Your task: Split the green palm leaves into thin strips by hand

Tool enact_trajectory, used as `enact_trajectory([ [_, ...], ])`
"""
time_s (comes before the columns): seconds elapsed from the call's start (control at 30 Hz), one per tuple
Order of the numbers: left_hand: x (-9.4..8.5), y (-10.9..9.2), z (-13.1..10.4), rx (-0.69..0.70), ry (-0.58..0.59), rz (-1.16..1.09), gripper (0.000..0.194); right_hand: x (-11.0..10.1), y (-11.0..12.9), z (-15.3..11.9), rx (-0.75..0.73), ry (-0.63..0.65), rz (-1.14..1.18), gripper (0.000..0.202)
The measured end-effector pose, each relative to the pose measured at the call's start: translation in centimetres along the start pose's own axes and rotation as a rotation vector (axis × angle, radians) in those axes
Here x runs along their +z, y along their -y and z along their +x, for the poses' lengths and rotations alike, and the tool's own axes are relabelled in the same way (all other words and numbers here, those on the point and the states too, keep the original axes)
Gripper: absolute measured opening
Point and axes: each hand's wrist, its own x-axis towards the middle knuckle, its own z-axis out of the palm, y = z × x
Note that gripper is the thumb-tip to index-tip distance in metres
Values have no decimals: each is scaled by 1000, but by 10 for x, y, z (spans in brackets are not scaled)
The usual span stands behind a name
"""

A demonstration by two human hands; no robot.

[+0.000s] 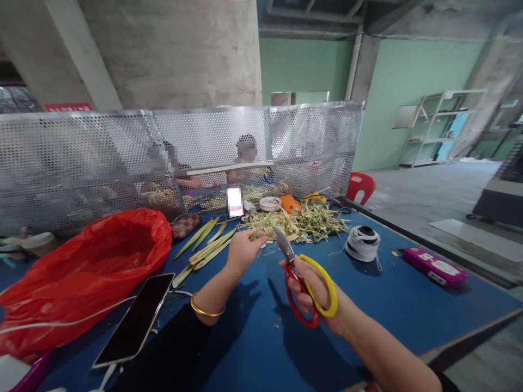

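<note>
My right hand (306, 283) is wrapped round scissors (288, 253) with one red and one yellow handle; their blades point up and away, nearly together. To their left, my left hand (245, 247) pinches a small piece of green plant stalk (257, 236), apart from the blades. Long pale-green stalks (212, 247) lie on the blue table (253, 337) left of my left hand. Beyond both hands spreads a heap of cut green trimmings (302, 220).
A red plastic bag (102, 261) and a phone (137, 318) with a cable lie left. White tape rolls (363, 243) and a purple packet (435, 267) are right. A perforated metal screen (212, 136) stands behind, with people beyond it.
</note>
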Motion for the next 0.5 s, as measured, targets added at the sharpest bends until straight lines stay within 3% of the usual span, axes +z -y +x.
enact_trajectory([
  [0.1,-15,-11,4,-124,152,-193,32,-31,10,11,-110,-128,-764,38],
  [0.17,-26,-18,3,-194,251,-365,30,-51,14,17,-220,-306,-1355,31],
  [0.23,-34,-24,0,-214,293,-458,24,-65,14,19,-204,-346,-1762,31],
  [0.33,-36,-29,-9,-263,304,-575,19,-69,13,15,-156,-308,-1950,22],
  [0.4,-33,-31,-19,-293,299,-611,18,-58,17,11,-221,-313,-1971,12],
  [0.43,-31,-32,-24,-299,295,-604,19,-50,21,10,-332,-316,-1975,9],
  [0.5,-29,-33,-35,-288,293,-548,22,-29,31,10,-707,-334,-1848,20],
])
